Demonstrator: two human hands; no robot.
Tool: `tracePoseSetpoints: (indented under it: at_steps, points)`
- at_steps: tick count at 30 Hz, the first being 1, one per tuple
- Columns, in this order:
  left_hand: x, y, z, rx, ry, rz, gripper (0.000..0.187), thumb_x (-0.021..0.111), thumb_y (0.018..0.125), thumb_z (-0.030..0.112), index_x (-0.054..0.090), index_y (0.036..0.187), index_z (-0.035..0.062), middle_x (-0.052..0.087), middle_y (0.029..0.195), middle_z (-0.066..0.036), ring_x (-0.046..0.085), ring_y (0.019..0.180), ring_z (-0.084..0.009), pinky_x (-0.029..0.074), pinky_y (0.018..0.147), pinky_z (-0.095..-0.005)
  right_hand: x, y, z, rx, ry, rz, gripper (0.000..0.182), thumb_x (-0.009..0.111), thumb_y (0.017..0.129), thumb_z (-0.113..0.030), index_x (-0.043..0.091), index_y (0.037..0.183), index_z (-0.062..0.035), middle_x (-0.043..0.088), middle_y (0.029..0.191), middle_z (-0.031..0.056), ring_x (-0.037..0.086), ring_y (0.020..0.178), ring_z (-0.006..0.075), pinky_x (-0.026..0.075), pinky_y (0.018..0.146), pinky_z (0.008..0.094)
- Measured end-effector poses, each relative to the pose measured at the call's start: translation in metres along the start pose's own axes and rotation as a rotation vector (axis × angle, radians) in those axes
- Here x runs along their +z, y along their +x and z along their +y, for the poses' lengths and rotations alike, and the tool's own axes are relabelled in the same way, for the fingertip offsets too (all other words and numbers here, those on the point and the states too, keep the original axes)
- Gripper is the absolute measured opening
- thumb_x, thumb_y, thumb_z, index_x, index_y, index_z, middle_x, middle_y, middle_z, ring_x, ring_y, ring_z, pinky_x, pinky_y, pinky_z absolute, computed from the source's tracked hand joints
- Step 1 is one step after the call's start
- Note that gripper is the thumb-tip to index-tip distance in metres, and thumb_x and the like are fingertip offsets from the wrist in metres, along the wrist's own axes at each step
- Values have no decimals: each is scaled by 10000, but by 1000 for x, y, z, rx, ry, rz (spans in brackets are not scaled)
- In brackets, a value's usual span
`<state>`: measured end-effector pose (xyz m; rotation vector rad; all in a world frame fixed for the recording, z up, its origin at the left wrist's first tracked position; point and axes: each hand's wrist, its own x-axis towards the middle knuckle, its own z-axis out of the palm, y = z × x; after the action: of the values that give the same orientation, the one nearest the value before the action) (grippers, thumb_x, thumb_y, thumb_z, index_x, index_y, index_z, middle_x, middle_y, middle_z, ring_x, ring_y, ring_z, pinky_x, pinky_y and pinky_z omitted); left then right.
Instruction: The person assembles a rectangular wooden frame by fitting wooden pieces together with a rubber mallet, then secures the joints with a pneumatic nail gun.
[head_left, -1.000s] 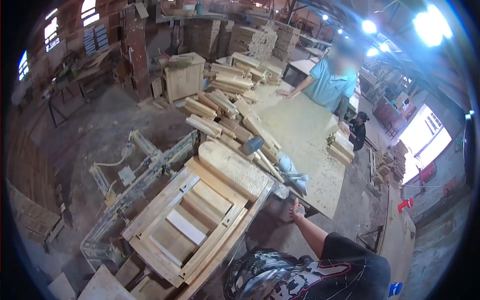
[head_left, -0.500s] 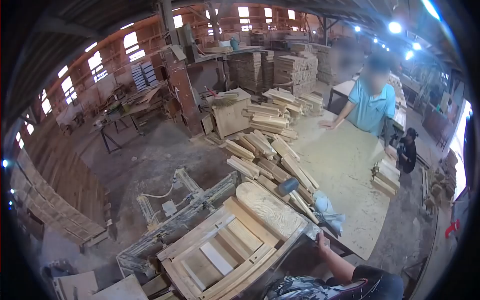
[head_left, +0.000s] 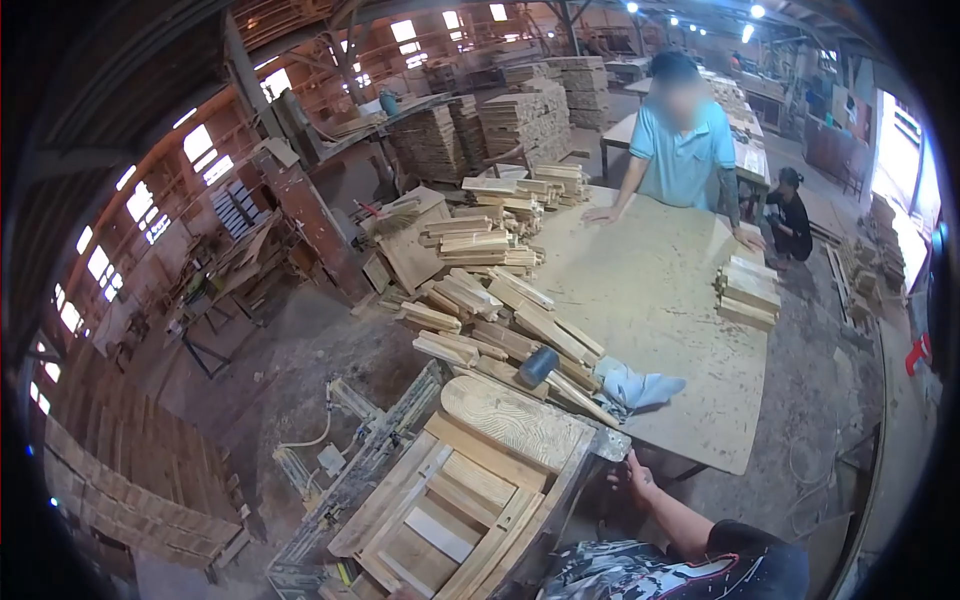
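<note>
My right hand (head_left: 636,479) is at the near corner of the machine, beside a metal plate (head_left: 611,444); its fingers look apart, with nothing visible between them. Only a blurred, skin-coloured bit of what seems to be my left hand (head_left: 404,593) shows at the bottom edge, by a wooden frame (head_left: 500,550). Its fingers are hidden. Slats and a pale strip (head_left: 440,534) lie inside the frame. Behind it is a rounded wooden board (head_left: 515,422). A dark-headed mallet (head_left: 539,366) rests on wood pieces beside a light blue cloth (head_left: 640,388).
A person in a light blue shirt (head_left: 684,160) leans with both hands on the large table (head_left: 660,290). Wood pieces (head_left: 480,245) are heaped at its left, with a small stack (head_left: 748,292) at its right. Another person (head_left: 790,220) crouches beyond. Machine rails (head_left: 370,450) lie at the left.
The view has shifted, so the table and the person in blue appear further left and higher. My right hand sits slightly lower relative to the metal plate, its fingers more spread.
</note>
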<state>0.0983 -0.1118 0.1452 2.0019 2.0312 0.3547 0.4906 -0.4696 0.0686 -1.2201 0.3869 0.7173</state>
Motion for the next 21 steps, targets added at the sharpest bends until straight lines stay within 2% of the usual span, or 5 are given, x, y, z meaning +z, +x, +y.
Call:
tracePoseSetpoints:
  at_steps: [3,9,11,14,21]
  points:
    - [39,24,-7,-6,304,-71,675,612,885,593,626,1123,-39,630,1152,-250,623,1006,-391,507,853,-497,-2,-26,15,183,-175,-240,762,444,962,-660,596,1250,29,731,1061,120,699,884,174,538,804,298]
    - [80,53,-33,-127,152,217,806,659,801,663,636,1179,-49,604,1208,-277,599,1081,-425,493,898,-523,61,-103,49,467,-365,-568,642,493,998,-543,602,1218,50,729,1051,121,691,860,150,554,793,263]
    - [122,103,-105,-128,2,-268,733,659,817,624,682,1103,-51,651,1129,-273,626,1050,-403,493,907,-489,87,-110,78,568,-374,-689,625,498,1000,-534,600,1240,34,721,1092,117,684,880,133,551,795,246]
    - [156,141,-138,198,-86,-487,610,653,841,542,720,956,-53,694,967,-262,667,922,-374,514,838,-476,134,-114,116,655,-408,-832,631,475,1010,-534,580,1284,24,700,1153,110,675,948,132,539,807,236]
    - [-36,75,-37,281,35,-86,544,621,861,485,728,893,-47,701,871,-253,679,816,-371,519,756,-488,209,-120,212,760,-520,-1110,823,405,949,-706,467,1425,-38,615,1321,92,612,1150,163,507,898,266]
